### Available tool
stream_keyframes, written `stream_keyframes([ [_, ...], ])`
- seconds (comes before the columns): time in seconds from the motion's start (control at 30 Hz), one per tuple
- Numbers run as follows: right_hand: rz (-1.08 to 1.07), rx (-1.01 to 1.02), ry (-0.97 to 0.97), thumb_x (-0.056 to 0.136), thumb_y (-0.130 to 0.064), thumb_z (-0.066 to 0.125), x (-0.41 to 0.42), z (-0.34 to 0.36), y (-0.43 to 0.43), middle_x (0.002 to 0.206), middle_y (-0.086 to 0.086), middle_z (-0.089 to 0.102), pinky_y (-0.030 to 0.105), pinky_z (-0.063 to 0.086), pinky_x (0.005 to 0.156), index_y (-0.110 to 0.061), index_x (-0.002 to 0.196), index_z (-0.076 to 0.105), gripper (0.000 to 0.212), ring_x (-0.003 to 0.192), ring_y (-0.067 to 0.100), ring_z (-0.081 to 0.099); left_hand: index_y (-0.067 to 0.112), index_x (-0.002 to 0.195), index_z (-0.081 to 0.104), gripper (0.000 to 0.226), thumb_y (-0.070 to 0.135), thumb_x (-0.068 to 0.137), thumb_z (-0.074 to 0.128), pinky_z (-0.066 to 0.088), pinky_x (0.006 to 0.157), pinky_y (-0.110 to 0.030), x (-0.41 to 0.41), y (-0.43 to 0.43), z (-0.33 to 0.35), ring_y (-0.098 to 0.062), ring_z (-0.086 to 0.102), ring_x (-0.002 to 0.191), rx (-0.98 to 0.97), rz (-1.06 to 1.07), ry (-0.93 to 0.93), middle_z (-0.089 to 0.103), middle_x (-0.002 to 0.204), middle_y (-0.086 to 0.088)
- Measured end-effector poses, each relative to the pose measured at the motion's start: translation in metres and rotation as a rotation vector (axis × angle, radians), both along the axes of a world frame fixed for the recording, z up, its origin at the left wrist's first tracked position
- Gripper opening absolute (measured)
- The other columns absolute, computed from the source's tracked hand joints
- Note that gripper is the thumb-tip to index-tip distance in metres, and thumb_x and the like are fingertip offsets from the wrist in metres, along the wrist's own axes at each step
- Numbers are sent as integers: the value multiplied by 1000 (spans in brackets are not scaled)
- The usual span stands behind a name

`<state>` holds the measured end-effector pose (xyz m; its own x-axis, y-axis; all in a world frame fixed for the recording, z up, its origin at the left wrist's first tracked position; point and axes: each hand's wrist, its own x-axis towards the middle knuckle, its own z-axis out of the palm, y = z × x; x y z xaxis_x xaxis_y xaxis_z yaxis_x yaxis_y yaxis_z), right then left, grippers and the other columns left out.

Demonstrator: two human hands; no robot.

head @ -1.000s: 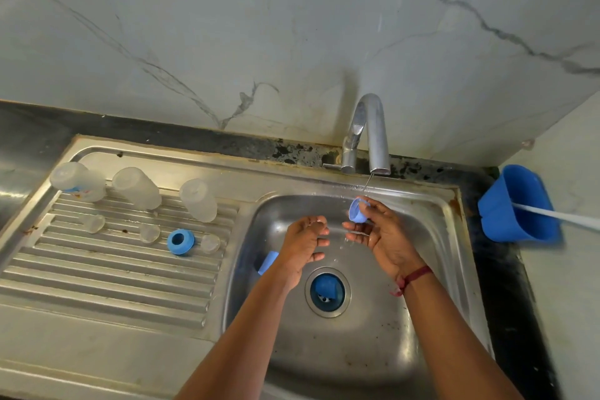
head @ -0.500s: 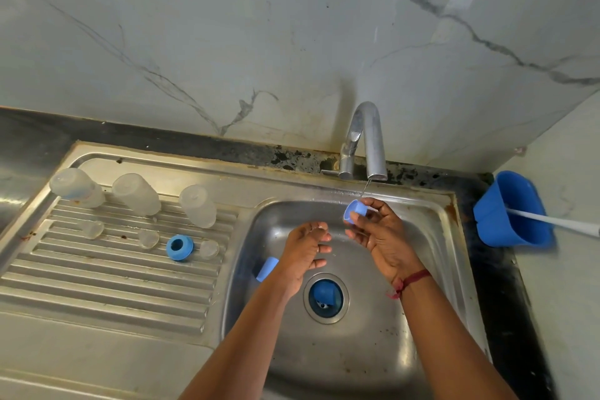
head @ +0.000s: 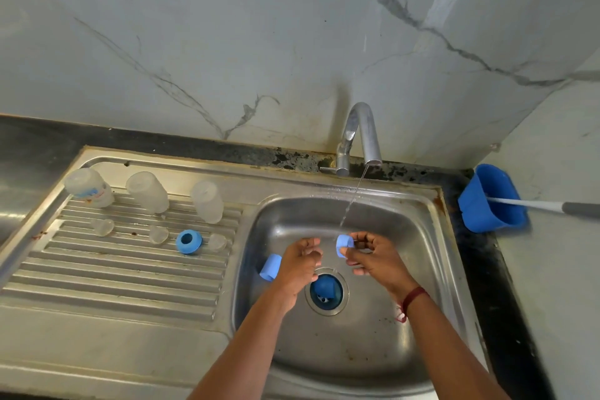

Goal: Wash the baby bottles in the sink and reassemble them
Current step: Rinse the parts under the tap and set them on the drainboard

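My right hand (head: 373,255) pinches a small blue bottle cap (head: 344,245) just below the thin stream from the tap (head: 360,136). My left hand (head: 300,263) hovers beside it over the sink basin (head: 324,351), fingers loosely curled and empty. Another blue cap (head: 270,267) lies in the basin behind my left hand, and a blue piece (head: 324,288) sits in the drain. Three clear bottles (head: 147,192) stand upside down on the drainboard (head: 113,269), with three clear teats (head: 159,234) and a blue screw ring (head: 188,241) in front of them.
A blue tub (head: 492,204) holding a white-handled brush (head: 532,204) leans in the right corner on the black counter. A marble wall rises behind the sink. Water runs thinly from the spout.
The view has tilted, so the sink sits lower in frame. My right hand keeps the blue cap under the stream, and my left hand has drawn slightly away from it.
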<state>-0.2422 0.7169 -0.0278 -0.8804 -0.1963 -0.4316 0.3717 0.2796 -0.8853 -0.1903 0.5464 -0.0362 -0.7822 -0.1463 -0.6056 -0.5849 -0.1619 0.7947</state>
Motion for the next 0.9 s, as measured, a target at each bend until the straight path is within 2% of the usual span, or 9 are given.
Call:
stream_keyframes([
  [0.07,10,-1,14,79,-19,81,7,3,0,94,4,76,33,60,74,-18,100,73,23,82,20,73,20,123,60,32,6,95,53,54,90,-36,8,-2,1,-17,64,102,-11,-6,-3,65,109,5],
  [0.13,9,-32,31,78,-13,81,16,5,-3,97,4,76,32,60,72,-18,101,74,24,85,21,74,21,119,62,28,8,95,55,54,86,-34,17,-3,2,-17,65,103,-12,11,-8,67,114,0],
  [0.23,30,26,77,76,-10,83,29,3,-8,104,-4,74,25,57,65,-18,109,72,36,80,16,74,22,114,64,21,13,95,58,53,79,-30,29,-5,5,-14,66,91,-9,53,-16,70,113,-5],
  [0.4,13,-4,40,82,-9,78,42,-3,-12,109,4,69,33,60,65,-20,116,65,38,82,23,74,19,109,64,18,13,93,61,52,74,-29,46,-9,12,-16,68,88,13,100,-36,72,111,-5],
  [0.53,6,2,39,81,-8,78,50,-6,-17,109,3,69,34,60,65,-24,106,66,32,83,25,73,19,104,64,14,13,92,62,52,74,-31,54,-15,18,-17,69,90,0,143,-38,72,108,-4],
  [0.63,48,15,96,81,-9,78,55,0,-28,110,-5,68,27,57,62,-29,102,67,31,82,20,73,18,104,65,14,12,91,63,51,74,-31,59,-23,24,-17,70,88,-2,198,-9,74,103,-3],
  [0.7,74,6,131,81,-9,78,56,7,-41,108,-9,69,32,60,66,-30,102,67,32,80,21,73,15,104,65,15,9,91,61,50,73,-31,60,-32,29,-16,68,81,1,262,23,73,97,-5],
  [0.8,101,-22,171,79,-5,78,56,18,-67,103,-11,71,41,61,75,-26,104,68,34,76,22,72,13,95,65,12,3,90,60,47,61,-27,58,-50,40,-15,61,66,41,356,64,66,84,-10],
  [0.9,110,-69,236,77,1,77,56,32,-97,106,-10,70,33,59,73,-26,105,68,40,74,16,70,8,92,64,12,-2,89,59,41,46,-20,58,-70,53,-16,53,56,84,434,127,60,79,-14],
])
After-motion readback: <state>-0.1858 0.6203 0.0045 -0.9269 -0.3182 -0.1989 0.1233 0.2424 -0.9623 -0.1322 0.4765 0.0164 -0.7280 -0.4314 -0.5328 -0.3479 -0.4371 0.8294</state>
